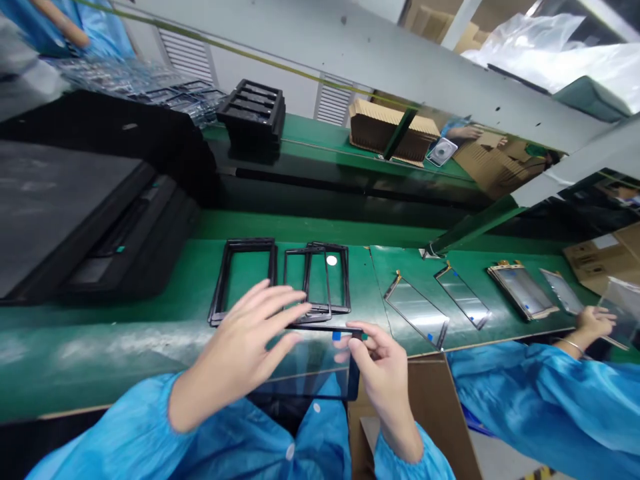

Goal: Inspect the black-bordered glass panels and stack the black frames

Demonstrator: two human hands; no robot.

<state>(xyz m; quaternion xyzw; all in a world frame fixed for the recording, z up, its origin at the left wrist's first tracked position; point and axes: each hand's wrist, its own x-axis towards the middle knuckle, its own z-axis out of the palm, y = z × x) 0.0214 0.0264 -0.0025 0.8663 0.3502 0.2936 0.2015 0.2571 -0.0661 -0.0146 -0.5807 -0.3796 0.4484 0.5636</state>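
In front of my body is a clear touch panel (310,367) with a black border and a small blue tab near its upper right corner. My right hand (383,363) pinches it at that corner, thumb on the near face. My left hand (245,343) is stretched out over the panel's left part, fingers extended and slightly apart; whether it touches the panel I cannot tell. Just beyond the fingers lie black rectangular frames (228,273), stacked on the green bench. Beside them, more black frames (344,280) overlap, with a white round sticker visible among them.
Two glass panels with tabs (417,310) lie to the right, then a stack of panels (523,290). A co-worker's hand (595,323) holds a clear sheet at far right. Black foam trays (135,233) are piled at left. A green post (475,227) slants over the bench.
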